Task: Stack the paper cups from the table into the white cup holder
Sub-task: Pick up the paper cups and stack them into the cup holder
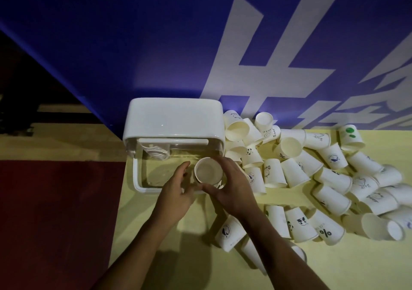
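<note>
Right hand grips 1 paper cup in the white cup holder; left hand relaxed.

Blue backdrop — large white lettering across it, red floor at left

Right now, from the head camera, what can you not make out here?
Head view only:
- Cup in the right hand: one cup or several nested; the hand covers its wall.
- White cup holder: its lid hides the back part inside.
- Left hand: touching the cup or not, too dim.
- Prints on the loose cups: most too small.
- Cup under the right forearm: mostly hidden.
</note>
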